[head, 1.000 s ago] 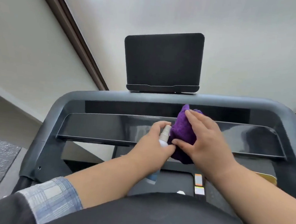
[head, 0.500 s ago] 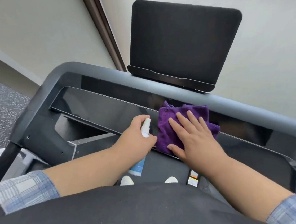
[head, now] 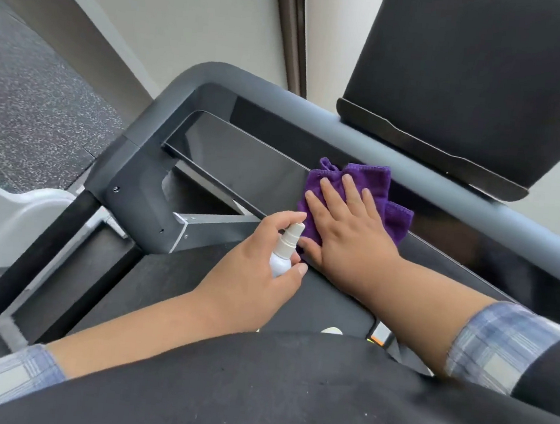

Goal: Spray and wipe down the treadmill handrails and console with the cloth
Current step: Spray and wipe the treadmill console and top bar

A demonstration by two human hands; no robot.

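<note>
A purple cloth (head: 373,183) lies on the glossy black console panel (head: 242,163) of the treadmill. My right hand (head: 345,228) presses flat on the cloth with straight fingers. Just left of it, my left hand (head: 251,277) grips a small white spray bottle (head: 285,250), nozzle up, index finger over the top. The grey handrail frame (head: 316,109) curves round the console's far edge and left corner. A dark screen (head: 473,76) stands above the rail at the upper right.
A black upright post (head: 28,256) runs down from the frame's left corner. White equipment (head: 8,213) sits on the speckled floor (head: 36,103) at the left. The treadmill belt (head: 169,280) lies below my arms. A wall with a brown trim strip (head: 291,25) rises behind.
The view has swung left and tilted. My right hand has slid the cloth leftward along the console panel, fingers flatter. My left hand keeps the bottle beside it.
</note>
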